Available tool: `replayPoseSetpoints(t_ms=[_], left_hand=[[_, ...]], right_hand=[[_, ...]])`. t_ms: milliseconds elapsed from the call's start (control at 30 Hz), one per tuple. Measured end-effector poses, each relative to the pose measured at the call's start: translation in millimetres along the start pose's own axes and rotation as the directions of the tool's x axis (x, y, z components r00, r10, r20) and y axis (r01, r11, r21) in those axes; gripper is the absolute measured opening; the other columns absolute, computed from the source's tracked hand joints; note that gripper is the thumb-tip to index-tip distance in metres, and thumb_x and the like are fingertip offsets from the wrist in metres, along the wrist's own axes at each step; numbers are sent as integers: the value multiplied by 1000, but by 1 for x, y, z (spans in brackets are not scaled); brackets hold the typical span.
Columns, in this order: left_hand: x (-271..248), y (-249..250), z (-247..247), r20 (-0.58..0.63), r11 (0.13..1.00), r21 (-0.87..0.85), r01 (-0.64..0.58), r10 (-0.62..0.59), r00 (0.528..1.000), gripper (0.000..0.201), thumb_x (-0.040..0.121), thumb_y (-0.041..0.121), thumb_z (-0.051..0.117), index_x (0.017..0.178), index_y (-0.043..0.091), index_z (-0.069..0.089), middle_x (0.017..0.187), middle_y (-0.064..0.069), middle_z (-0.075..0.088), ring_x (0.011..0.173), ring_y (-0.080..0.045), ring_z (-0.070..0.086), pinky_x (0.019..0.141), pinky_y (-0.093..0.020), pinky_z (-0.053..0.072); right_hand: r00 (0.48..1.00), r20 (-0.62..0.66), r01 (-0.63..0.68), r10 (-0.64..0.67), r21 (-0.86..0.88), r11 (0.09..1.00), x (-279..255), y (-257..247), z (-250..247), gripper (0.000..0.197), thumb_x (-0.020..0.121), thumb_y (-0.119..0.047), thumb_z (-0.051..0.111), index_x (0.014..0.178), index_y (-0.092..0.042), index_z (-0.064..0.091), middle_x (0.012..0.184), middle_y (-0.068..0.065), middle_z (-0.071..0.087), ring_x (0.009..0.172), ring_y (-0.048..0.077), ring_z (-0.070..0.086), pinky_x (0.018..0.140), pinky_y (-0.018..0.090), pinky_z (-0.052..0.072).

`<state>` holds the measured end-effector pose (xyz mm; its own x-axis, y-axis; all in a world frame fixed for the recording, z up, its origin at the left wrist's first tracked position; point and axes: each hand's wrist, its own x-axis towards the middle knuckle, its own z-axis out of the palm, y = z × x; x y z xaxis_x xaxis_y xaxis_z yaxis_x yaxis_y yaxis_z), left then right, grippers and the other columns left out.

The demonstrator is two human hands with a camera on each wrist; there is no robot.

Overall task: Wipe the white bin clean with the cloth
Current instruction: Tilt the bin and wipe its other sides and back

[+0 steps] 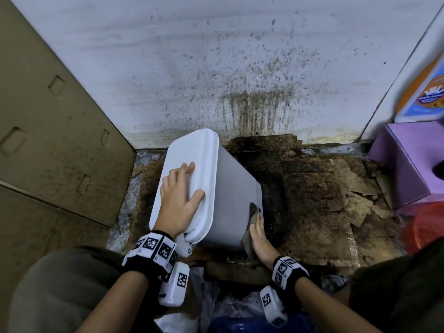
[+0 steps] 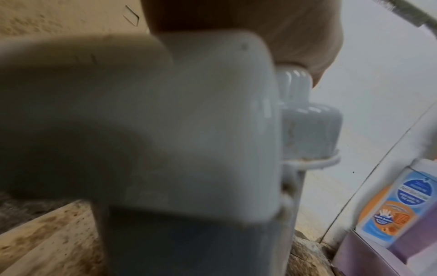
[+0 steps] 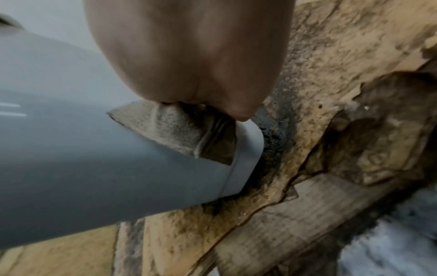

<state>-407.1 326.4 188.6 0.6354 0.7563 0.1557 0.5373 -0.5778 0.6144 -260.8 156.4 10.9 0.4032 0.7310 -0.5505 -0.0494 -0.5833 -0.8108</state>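
The white bin (image 1: 230,188) leans tilted on the floor, its closed lid (image 1: 192,150) turned up and to the left. My left hand (image 1: 180,195) lies flat on the lid with fingers spread and the thumb near the lid's right edge. In the left wrist view the bin (image 2: 189,130) fills the frame, blurred, under the palm (image 2: 295,37). My right hand (image 1: 258,234) presses a dirty grey-brown cloth (image 1: 252,209) against the bin's right side, low near its base. The right wrist view shows the cloth (image 3: 187,132) flattened on the bin wall (image 3: 94,149) beneath the hand (image 3: 189,56); its fingers are hidden there.
A big cardboard box (image 1: 48,116) stands at the left. The white wall (image 1: 240,68) behind is spattered brown. Soggy, stained cardboard (image 1: 324,188) covers the floor. A purple box (image 1: 408,159) and a red bag (image 1: 427,224) sit at the right; a blue object (image 1: 259,323) lies by my knees.
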Motion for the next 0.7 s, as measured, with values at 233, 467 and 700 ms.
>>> replayPoseSetpoints(t_ms=[233,467,700], left_hand=[[1,-2,-1,4,1000,2,11,-11,1000,75,80,55,38,147,21,39,140,0,41,129,-20,33,107,-34,23],[1,2,-2,6,1000,5,20,-20,1000,74,80,54,37,147,22,38,139,1,40,129,-19,31,106,-34,23],[1,5,-1,24,1000,17,23,-24,999,73,81,55,36,147,23,38,139,0,39,131,-22,32,111,-45,28]], right_hand=[[993,-90,-76,82,72,995,7,-24,15,59,110,-33,21,159,-18,-9,168,2,-15,155,20,-14,124,38,-9],[993,-87,92,-84,96,991,-19,-81,31,57,111,-30,20,158,-24,-9,166,-1,-20,153,17,-19,125,42,-9],[919,-96,360,-383,-190,913,-49,-110,44,59,108,-38,11,161,-14,0,167,-3,-5,154,16,-9,126,37,-2]])
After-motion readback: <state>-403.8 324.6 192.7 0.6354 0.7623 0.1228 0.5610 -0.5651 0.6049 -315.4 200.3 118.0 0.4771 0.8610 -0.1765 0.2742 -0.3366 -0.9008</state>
